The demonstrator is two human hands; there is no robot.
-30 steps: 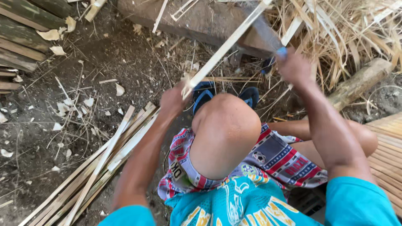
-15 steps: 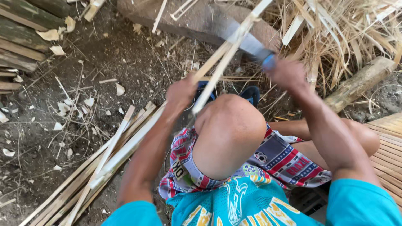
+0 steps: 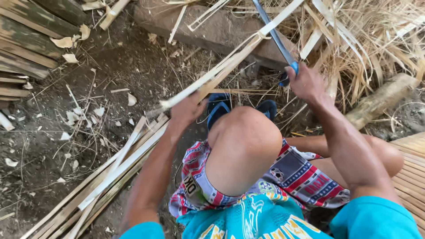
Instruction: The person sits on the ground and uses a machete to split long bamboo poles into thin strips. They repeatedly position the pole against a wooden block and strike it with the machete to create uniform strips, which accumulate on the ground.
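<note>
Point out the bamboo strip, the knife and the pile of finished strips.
bamboo strip [image 3: 221, 73]: head view, mid-length.
knife [image 3: 271, 31]: head view, blade.
pile of strips [image 3: 116, 170]: head view, middle, on the ground.

Bare dirt ground [image 3: 53, 146] carries the workplace: a bundle of long split bamboo strips [image 3: 110, 177] lies slantwise at lower left, pale chips and shavings [image 3: 75, 117] scattered beside it. Weathered bamboo planks [image 3: 26, 40] are stacked at upper left, a flat stone block [image 3: 208, 31] rests at top centre, and a heap of dry straw-like fibres [image 3: 376, 40] with a short log [image 3: 380, 102] lies at right.
</note>
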